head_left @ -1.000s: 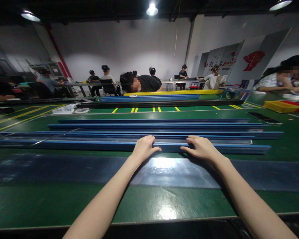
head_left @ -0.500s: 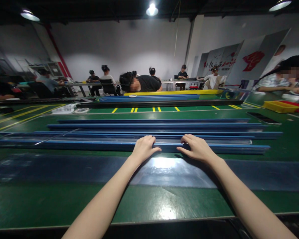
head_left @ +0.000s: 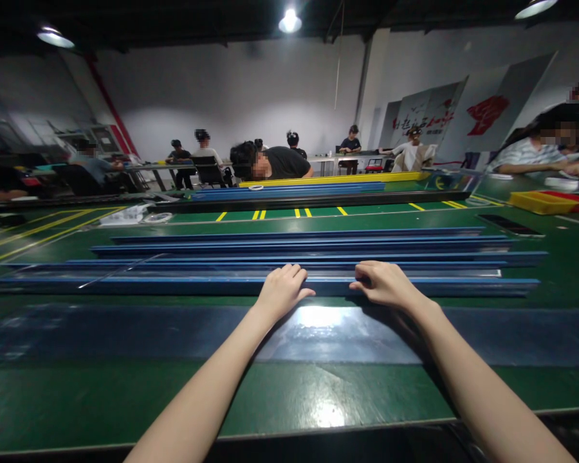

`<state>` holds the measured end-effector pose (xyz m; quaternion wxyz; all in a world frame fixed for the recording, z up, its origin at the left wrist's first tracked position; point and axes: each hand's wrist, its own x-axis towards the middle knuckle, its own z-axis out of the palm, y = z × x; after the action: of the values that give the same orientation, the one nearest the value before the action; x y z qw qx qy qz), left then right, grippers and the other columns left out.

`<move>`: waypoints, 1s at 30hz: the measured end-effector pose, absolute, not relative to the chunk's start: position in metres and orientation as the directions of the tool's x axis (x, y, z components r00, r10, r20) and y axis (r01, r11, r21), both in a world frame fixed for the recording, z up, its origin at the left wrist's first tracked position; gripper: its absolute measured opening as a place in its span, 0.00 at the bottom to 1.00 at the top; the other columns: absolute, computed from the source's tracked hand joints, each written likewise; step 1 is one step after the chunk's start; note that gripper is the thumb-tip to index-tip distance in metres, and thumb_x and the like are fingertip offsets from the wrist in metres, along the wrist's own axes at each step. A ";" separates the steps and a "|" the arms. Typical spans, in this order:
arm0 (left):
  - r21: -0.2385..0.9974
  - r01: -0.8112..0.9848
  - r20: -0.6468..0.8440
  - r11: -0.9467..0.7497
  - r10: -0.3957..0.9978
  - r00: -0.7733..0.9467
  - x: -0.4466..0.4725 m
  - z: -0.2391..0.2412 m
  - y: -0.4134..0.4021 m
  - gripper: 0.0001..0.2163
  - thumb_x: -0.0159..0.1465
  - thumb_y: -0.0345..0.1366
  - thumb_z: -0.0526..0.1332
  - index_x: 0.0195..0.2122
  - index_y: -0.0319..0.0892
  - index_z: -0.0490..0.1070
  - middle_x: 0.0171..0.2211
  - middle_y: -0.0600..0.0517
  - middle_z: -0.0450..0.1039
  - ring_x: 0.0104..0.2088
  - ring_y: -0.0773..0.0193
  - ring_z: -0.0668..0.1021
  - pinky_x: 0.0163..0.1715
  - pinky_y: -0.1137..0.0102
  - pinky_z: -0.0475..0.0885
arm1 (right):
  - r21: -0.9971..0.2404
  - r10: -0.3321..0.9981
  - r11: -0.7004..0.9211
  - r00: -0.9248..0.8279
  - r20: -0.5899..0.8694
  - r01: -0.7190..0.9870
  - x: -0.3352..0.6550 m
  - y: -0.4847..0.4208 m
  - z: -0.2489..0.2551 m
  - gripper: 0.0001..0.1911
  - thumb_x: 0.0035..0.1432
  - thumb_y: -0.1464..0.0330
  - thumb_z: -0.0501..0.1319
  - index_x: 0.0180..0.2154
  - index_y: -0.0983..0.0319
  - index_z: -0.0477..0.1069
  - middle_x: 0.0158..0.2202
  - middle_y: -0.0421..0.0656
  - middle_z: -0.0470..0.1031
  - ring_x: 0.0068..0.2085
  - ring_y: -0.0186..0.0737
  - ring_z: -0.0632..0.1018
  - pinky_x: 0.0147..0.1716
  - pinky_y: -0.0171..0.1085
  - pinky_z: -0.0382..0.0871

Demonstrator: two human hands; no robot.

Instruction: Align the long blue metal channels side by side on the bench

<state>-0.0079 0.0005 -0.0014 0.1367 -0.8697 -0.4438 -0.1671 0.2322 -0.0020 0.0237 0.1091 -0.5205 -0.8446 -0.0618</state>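
Note:
A long blue profile rail (head_left: 330, 287) lies crosswise on the green table. My left hand (head_left: 282, 287) is wrapped over it, with the fingers on the far side and the thumb on the near face. A short way to the right, my right hand (head_left: 387, 283) grips the same rail, fingers curled over its top edge and thumb in front. A transparent strip (head_left: 487, 273) runs along the channel behind the front edge, and its left part sticks up at a slant. More blue rails (head_left: 309, 247) lie parallel just beyond.
A wide clear plastic sheet (head_left: 174, 331) lies flat between me and the rails. To the right are a phone (head_left: 510, 225) and a yellow tray (head_left: 543, 202). A black bar (head_left: 318, 200) crosses the table farther back. Several people sit around other tables.
The front rail and its transparent strip have shifted a little to the right, with both hands on the rail. My right fingers are curled more tightly than before.

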 end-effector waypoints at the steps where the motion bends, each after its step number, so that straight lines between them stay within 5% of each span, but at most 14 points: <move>1: -0.092 0.817 0.419 -0.569 0.722 0.550 -0.008 -0.001 0.000 0.14 0.58 0.47 0.56 0.36 0.41 0.65 0.36 0.50 0.70 0.38 0.61 0.71 0.35 0.70 0.62 | -0.005 0.876 0.426 -0.411 0.252 0.905 0.238 -0.003 0.024 0.12 0.53 0.60 0.53 0.24 0.61 0.66 0.27 0.43 0.72 0.28 0.36 0.70 0.23 0.33 0.50; 11: -0.145 0.829 0.384 -0.541 0.741 0.551 -0.011 0.000 0.003 0.15 0.57 0.48 0.57 0.35 0.40 0.66 0.35 0.50 0.71 0.38 0.60 0.72 0.34 0.68 0.62 | 0.012 0.905 0.347 -0.338 0.257 0.938 0.270 -0.004 0.024 0.13 0.51 0.58 0.52 0.24 0.60 0.64 0.26 0.42 0.72 0.28 0.38 0.71 0.25 0.33 0.54; 22: -0.159 0.836 0.399 -0.525 0.740 0.541 -0.010 -0.003 0.005 0.14 0.58 0.48 0.57 0.32 0.40 0.67 0.34 0.51 0.71 0.37 0.61 0.72 0.33 0.69 0.62 | 0.032 0.830 0.490 -0.478 0.288 0.871 0.242 -0.001 0.013 0.19 0.55 0.53 0.49 0.31 0.61 0.66 0.33 0.45 0.72 0.35 0.40 0.72 0.29 0.33 0.56; 30: -0.159 0.842 0.418 -0.516 0.737 0.531 -0.009 -0.001 0.004 0.18 0.56 0.48 0.59 0.40 0.40 0.65 0.36 0.50 0.72 0.39 0.59 0.72 0.35 0.69 0.62 | -0.016 0.814 0.535 -0.511 0.276 0.844 0.238 0.002 0.016 0.17 0.57 0.56 0.50 0.25 0.61 0.64 0.27 0.43 0.69 0.27 0.36 0.69 0.25 0.33 0.52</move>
<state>-0.0094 0.0039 -0.0005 0.1734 -0.8575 -0.4602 -0.1509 0.2382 0.0020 0.0159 0.1259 -0.4781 -0.8671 -0.0604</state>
